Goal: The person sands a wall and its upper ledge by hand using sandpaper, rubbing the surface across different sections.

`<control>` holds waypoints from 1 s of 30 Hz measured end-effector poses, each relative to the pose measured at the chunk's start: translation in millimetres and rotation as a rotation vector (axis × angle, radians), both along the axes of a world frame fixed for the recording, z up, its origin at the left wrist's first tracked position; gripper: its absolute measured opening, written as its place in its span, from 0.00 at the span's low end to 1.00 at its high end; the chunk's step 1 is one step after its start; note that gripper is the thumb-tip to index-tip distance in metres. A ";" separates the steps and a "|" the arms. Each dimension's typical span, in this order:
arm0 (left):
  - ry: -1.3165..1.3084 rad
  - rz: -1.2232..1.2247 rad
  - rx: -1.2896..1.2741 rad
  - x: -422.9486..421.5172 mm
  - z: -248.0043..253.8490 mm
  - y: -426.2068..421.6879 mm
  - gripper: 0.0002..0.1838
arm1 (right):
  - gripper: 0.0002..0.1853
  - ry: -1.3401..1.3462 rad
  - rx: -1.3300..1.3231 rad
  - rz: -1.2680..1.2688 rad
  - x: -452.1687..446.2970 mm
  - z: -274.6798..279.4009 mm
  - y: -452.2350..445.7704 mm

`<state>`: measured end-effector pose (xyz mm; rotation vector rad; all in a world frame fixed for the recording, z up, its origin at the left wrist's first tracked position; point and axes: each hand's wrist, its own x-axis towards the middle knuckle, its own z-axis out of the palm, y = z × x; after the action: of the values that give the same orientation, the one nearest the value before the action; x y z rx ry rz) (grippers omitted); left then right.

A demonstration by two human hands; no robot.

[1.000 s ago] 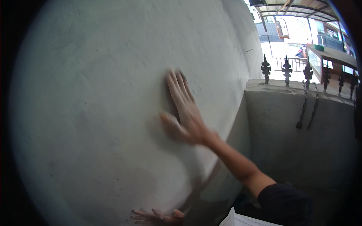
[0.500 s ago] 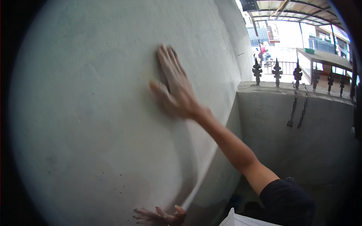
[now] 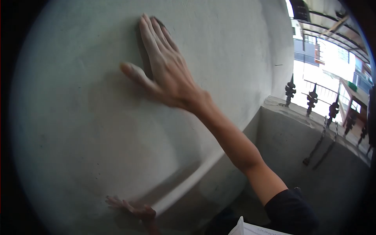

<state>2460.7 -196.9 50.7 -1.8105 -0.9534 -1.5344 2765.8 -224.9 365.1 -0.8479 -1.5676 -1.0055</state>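
Observation:
My right hand (image 3: 166, 72) lies against the grey-white plastered wall (image 3: 98, 129), palm side to the surface. Its fingers are stretched upward and the thumb points out to the left. Pale dust coats the fingers, and a dark shadow edges them. No tool shows in this hand, though its palm is hidden. Lower down, near the bottom of the wall, my left hand (image 3: 133, 207) has its fingers spread toward the left. It is dim there; I cannot tell how firmly it touches the wall.
On the right, a low wall (image 3: 290, 141) meets the plastered wall at a corner. Dark spear-shaped metal finials (image 3: 312, 100) stand along its top, with chains (image 3: 323, 135) hanging down. A white printed object (image 3: 250, 229) pokes in at the bottom edge. Beyond are a roof frame and buildings.
My right hand has moved up and left along the wall. My left hand has shifted left and slightly up. The view has tilted, so the finials lean and sit farther right.

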 end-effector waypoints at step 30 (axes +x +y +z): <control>-0.320 -0.537 -0.016 163.1 35.4 -95.9 0.49 | 0.42 0.051 0.092 -0.092 129.7 -35.4 -14.0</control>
<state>2623.8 -292.8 86.2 -1.9700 -0.6374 -2.1985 2895.5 -238.9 329.7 -0.8813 -1.4391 -1.1050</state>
